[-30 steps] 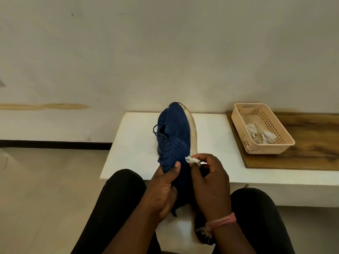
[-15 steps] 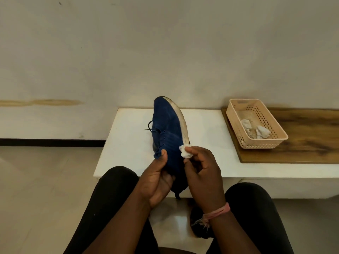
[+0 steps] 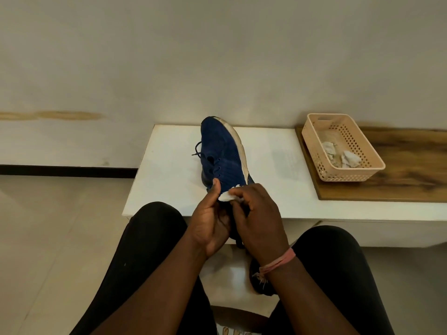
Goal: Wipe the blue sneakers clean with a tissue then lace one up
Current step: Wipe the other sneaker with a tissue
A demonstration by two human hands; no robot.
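A blue knit sneaker [image 3: 221,151] with a white sole is held on its side above the white table [image 3: 169,180], toe pointing away from me. My left hand [image 3: 212,221] grips its heel end, thumb up along the lace side. My right hand [image 3: 258,218] pinches a small white tissue [image 3: 227,196] against the upper near the ankle. A dark lace loops out on the shoe's left. A second dark shoe [image 3: 260,279] lies on the floor under my right wrist, mostly hidden.
A beige perforated basket [image 3: 314,131] with crumpled used tissues [image 3: 348,159] stands on a wooden board [image 3: 411,165] at the table's right. My knees in black trousers frame the hands. Pale floor lies to the left, a wall behind.
My right hand has slid the tissue down the upper from the sole edge toward the heel. The shoe has tipped slightly away, and the view has shifted.
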